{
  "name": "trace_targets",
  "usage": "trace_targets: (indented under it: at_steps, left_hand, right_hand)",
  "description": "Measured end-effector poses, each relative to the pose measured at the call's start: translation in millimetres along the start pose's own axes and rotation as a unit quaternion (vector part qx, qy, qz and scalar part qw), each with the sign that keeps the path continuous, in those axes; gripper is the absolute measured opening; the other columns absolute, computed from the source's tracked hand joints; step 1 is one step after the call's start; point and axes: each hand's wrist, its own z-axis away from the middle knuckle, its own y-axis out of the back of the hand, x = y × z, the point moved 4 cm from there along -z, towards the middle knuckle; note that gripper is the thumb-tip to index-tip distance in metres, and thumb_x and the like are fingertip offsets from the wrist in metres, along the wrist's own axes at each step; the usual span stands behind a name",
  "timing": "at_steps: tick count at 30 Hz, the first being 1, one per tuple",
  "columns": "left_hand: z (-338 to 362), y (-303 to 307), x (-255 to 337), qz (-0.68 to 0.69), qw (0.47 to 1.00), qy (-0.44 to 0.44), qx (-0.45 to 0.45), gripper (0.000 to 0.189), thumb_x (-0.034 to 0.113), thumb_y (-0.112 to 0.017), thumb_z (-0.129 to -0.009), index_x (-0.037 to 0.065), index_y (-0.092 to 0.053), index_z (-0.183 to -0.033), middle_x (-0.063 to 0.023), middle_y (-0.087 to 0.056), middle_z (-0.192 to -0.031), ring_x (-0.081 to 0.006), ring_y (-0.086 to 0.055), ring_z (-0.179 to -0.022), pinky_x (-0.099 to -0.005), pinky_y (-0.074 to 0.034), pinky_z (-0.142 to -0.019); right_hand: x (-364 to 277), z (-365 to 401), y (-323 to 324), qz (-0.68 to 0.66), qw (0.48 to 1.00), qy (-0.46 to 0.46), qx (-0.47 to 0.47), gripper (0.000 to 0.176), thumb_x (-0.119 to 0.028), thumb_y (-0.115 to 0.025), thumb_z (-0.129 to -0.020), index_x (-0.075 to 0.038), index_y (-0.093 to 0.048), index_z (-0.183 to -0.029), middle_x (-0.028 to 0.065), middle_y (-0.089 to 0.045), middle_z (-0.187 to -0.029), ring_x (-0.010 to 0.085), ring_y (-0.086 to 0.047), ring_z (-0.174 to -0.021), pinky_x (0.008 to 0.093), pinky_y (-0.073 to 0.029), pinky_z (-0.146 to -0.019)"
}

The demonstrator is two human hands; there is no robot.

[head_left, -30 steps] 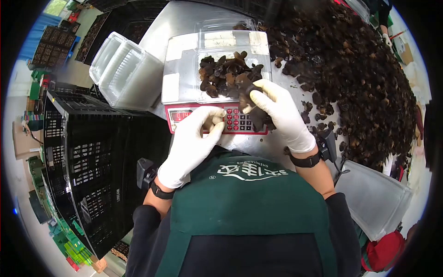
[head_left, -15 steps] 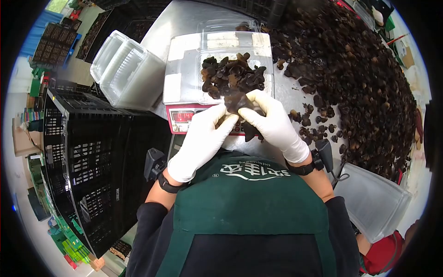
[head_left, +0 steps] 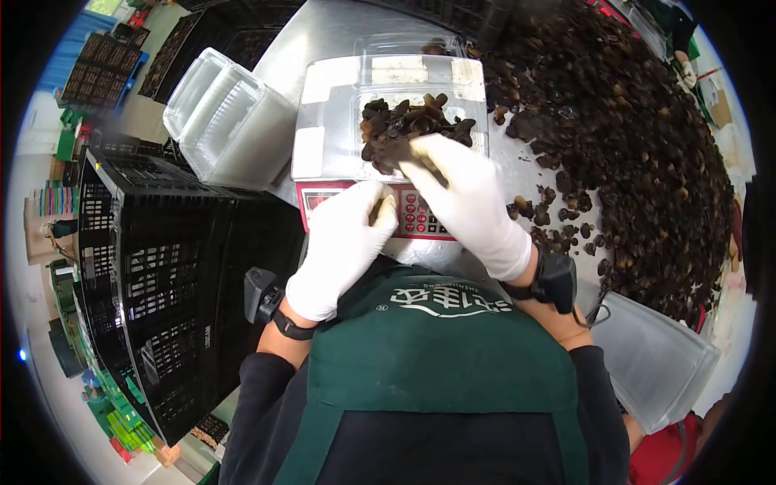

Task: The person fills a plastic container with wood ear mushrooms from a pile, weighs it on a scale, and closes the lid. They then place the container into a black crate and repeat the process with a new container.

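Observation:
A clear plastic tray [head_left: 339, 105] heaped with dark wood ear mushrooms [head_left: 408, 121] sits on a scale with a red keypad front [head_left: 323, 200]. My right hand [head_left: 461, 194], in a white glove, reaches over the tray's near edge. Its fingers grip a clump of mushrooms at the heap's front. My left hand [head_left: 343, 242], also gloved, hovers curled over the scale's keypad. A small brown piece shows between its thumb and fingers.
A large pile of loose mushrooms [head_left: 638, 137] covers the steel table on the right, with strays near the scale. Stacked empty clear trays [head_left: 226, 121] stand left of the scale. Black crates [head_left: 153, 259] fill the left. A clear container [head_left: 655, 356] lies at lower right.
Both hands held a mushroom clump together in front of the scale. My right hand has carried it forward onto the tray's heap, and my left hand has drawn back over the keypad.

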Motion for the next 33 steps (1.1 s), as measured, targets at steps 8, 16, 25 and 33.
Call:
trace_targets:
  at_steps: [8, 16, 25, 33]
  left_hand:
    - [11.4, 16.0, -22.4, 0.074, 0.993, 0.095, 0.003, 0.009, 0.007, -0.071, -0.090, 0.002, -0.070, -0.097, -0.0009, -0.063, -0.072, -0.0045, -0.055, -0.067, -0.0230, -0.045, -0.061]
    - [23.3, -54.3, 24.1, 0.573, 0.741, 0.196, -0.289, 0.050, 0.009, -0.061, -0.098, -0.001, -0.042, -0.142, -0.0055, -0.064, -0.109, -0.0113, -0.065, -0.095, -0.0252, -0.051, -0.076]
    - [24.3, -61.1, 3.2, 0.493, 0.813, 0.212, -0.227, 0.026, 0.010, -0.060, -0.099, -0.004, -0.060, -0.121, -0.0069, -0.070, -0.087, -0.0090, -0.065, -0.072, -0.0234, -0.049, -0.066]
    - [15.3, -43.0, -3.0, 0.432, 0.869, 0.224, -0.084, 0.018, 0.010, -0.063, -0.099, -0.002, -0.066, -0.112, -0.0066, -0.072, -0.084, -0.0085, -0.066, -0.068, -0.0216, -0.052, -0.064]
  right_hand:
    - [14.5, -19.8, 18.4, -0.097, 0.975, -0.195, -0.047, 0.026, -0.018, -0.068, -0.092, -0.003, -0.068, -0.113, 0.0078, -0.069, -0.080, 0.0140, -0.065, -0.072, 0.0271, -0.052, -0.070]
    - [-2.0, 44.5, 15.6, -0.120, 0.972, -0.201, -0.015, 0.021, -0.006, -0.069, -0.088, 0.001, -0.069, -0.108, 0.0094, -0.070, -0.090, 0.0177, -0.067, -0.080, 0.0299, -0.053, -0.076]
    - [-4.2, 64.3, 34.9, -0.050, 0.976, -0.177, -0.120, 0.041, -0.024, -0.077, -0.086, -0.003, -0.064, -0.119, 0.0161, -0.068, -0.105, 0.0323, -0.070, -0.092, 0.0359, -0.055, -0.082]
    - [15.7, 62.8, 31.2, -0.225, 0.925, -0.282, -0.117, 0.046, -0.001, -0.066, -0.087, 0.000, -0.057, -0.132, 0.0080, -0.066, -0.121, 0.0112, -0.061, -0.094, 0.0260, -0.050, -0.087]
